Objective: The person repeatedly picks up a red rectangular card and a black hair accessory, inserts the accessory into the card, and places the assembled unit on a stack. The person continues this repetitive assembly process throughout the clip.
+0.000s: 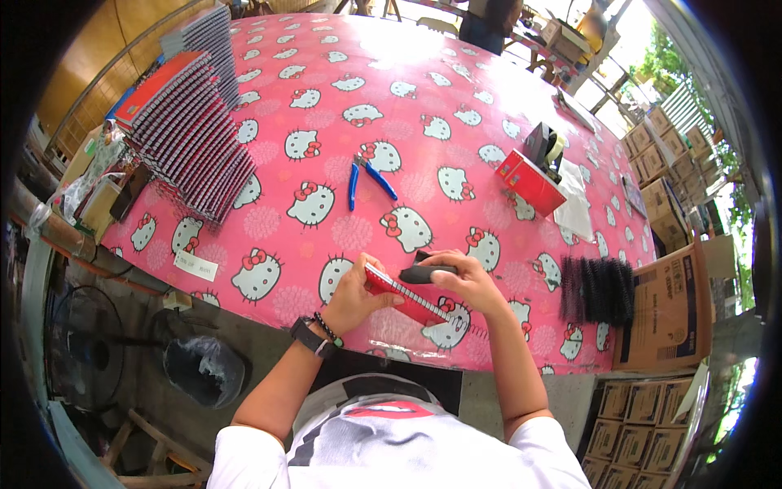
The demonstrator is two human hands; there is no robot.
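Note:
My left hand (356, 293) grips a slim red notebook (419, 309) near its left end, spine edge up, above the near edge of the table. A wire-like coil (468, 328) runs along the notebook's spine, and its loose end sticks out past the right end. Closed around a black, rounded hand-held tool (419, 275), my right hand (471, 285) is just above the spine; the tool's exact kind is unclear. Farther off lie blue-handled cutters (368, 177), their handles spread.
Tall stacks of red spiral notebooks (183, 130) stand at the left. On the right are a red box (529, 184), a black tape dispenser (541, 145), a bundle of black coils (597, 291) and a cardboard box (666, 314). A person (487, 24) stands beyond the far edge.

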